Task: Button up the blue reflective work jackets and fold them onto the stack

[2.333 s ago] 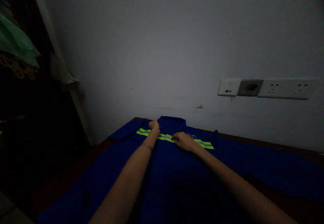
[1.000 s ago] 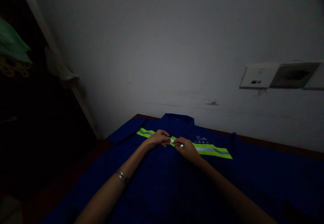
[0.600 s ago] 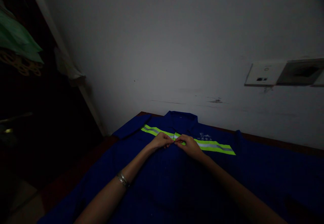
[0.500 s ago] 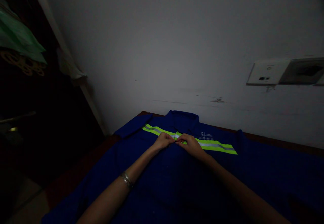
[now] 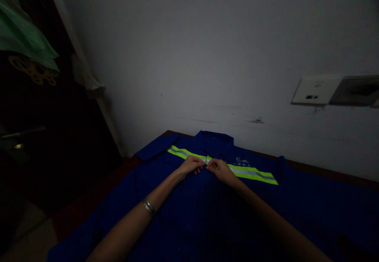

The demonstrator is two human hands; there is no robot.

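A dark blue work jacket [image 5: 177, 198] lies spread out, its collar [image 5: 214, 141] toward the wall. Across its chest runs a yellow-green and silver reflective strip [image 5: 254, 174], with white lettering above it on the right. My left hand [image 5: 191, 164] pinches the jacket's front edge at the middle of the strip; a silver bracelet circles that wrist. Close against it, fingertips nearly touching, my right hand [image 5: 220, 170] pinches the front edge from the other side. Whatever small fastening lies between the fingertips is hidden.
A pale wall [image 5: 192, 56] rises right behind the dark red table edge [image 5: 340, 174]. On the wall at right is a socket panel [image 5: 316, 91]. A dark door with a handle [image 5: 23, 132] and a hanging green cloth [image 5: 26, 36] stand at left.
The view has shifted slightly. Both hands stay at the middle of the strip; the left hand's lower fingers now show curled beneath it.
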